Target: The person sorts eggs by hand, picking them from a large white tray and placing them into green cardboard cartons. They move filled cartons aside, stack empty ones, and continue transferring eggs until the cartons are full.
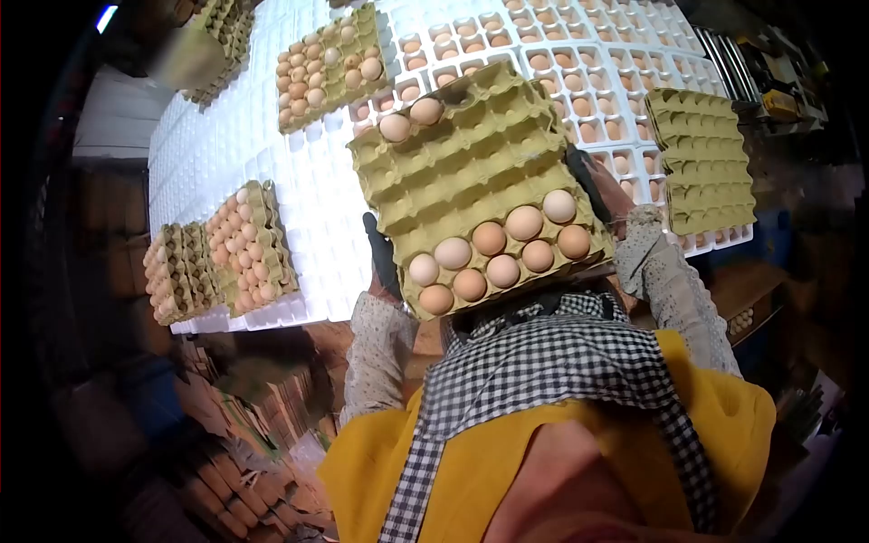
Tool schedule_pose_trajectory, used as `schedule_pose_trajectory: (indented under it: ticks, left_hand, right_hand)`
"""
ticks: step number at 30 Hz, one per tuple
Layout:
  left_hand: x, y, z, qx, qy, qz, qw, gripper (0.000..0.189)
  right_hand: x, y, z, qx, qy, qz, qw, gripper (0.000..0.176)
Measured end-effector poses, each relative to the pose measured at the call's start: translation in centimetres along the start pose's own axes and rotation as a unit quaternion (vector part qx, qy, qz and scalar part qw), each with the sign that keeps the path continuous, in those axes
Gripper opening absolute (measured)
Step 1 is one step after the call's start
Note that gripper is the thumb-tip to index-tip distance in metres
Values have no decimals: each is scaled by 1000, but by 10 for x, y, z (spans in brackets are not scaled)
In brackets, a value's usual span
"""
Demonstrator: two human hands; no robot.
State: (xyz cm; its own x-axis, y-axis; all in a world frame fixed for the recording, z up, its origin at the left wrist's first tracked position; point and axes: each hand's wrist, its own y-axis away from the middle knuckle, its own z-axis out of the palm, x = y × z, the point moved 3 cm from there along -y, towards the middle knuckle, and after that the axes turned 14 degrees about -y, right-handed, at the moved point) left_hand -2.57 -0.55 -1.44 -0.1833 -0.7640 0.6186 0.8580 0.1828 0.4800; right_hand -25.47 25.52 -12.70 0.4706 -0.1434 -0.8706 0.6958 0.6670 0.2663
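Observation:
I hold a green pulp egg tray (466, 167) in front of my chest, over the near edge of a white grid table (308, 195). My left hand (381, 256), in a dark glove, grips the tray's left near corner. My right hand (599, 192), also gloved, grips its right edge. Several brown eggs (496, 256) fill the tray's two near rows. Two more eggs (410, 119) lie at its far end, and the middle cups are bare.
A full egg tray (326, 63) lies at the table's far side and two more (249, 244) at its left edge. Empty trays (701, 158) sit stacked on the right. Eggs fill grid cells (552, 54) at the back right. Stacked trays (262, 407) stand below left.

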Motion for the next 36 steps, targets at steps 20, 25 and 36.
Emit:
schedule_pose_trajectory:
  ticks: [20, 25, 36]
  left_hand:
    - [-2, 3, 17, 80, -92, 49, 991, 49]
    - [-10, 12, 2, 62, -85, 36, 994, 48]
    - [95, 57, -121, 124, -175, 113, 970, 45]
  right_hand:
    - [-2, 15, 19, -6, 257, -27, 966, 54]
    - [-17, 24, 35, 55, 229, -18, 972, 57]
    - [-50, 71, 179, 1, -236, -51, 970, 59]
